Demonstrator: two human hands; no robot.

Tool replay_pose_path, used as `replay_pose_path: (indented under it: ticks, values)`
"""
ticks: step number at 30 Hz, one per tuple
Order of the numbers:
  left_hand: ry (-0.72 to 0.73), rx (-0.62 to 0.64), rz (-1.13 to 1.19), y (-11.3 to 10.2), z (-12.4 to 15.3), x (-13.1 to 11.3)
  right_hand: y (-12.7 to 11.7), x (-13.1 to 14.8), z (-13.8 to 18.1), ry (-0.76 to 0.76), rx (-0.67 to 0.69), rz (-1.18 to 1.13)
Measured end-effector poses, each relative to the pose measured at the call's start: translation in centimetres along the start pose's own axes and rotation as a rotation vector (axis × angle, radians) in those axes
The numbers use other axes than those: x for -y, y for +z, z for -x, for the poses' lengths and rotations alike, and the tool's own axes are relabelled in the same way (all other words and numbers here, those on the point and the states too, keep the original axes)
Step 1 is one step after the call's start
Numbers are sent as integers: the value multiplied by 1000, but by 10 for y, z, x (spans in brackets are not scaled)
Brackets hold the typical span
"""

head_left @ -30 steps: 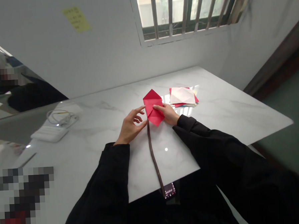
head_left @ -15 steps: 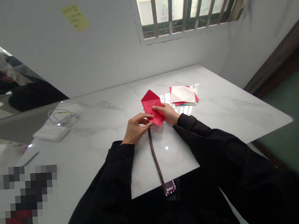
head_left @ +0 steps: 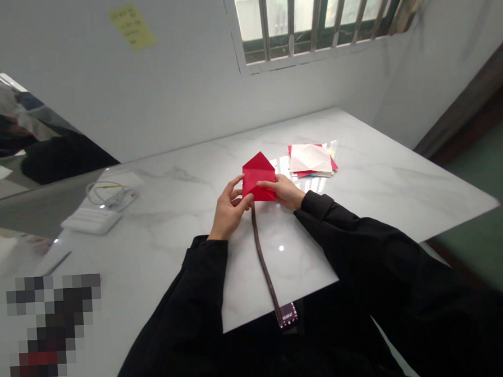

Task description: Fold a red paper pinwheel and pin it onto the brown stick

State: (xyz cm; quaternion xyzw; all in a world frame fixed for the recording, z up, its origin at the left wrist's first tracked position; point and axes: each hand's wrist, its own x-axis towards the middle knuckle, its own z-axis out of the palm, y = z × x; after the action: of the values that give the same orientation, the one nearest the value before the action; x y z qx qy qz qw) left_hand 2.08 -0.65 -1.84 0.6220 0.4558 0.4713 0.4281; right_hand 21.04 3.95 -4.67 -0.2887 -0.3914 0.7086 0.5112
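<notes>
A folded red paper with a pointed top and a straight bottom edge lies on the white marble table. My left hand grips its left and lower edge, thumb under, fingers curled on top. My right hand presses on its right side, index finger stretched across the paper. Both arms are in black sleeves.
A stack of coloured paper sheets with a white one on top lies just right of the hands. A dark strap runs from the paper to the table's front edge. A white device with coiled cable sits at the left. A barred window is behind.
The lower point of the red paper has been folded up, so its bottom is now a straight edge. My left hand moved in and took hold of the paper's left edge.
</notes>
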Motion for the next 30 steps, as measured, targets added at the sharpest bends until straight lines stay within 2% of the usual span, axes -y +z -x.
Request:
replay_pose_path:
  ticks: [8,17,21,30]
  values:
    - [-113,-37,116,2,0,9,1,-5,-3,-24,16,134]
    - [-162,-71,187,6,0,14,5,-1,1,-46,54,252]
    - [-141,-146,194,5,-1,13,8,1,2,-2,66,245]
    - [-211,-349,340,1,-8,15,4,6,3,19,82,300]
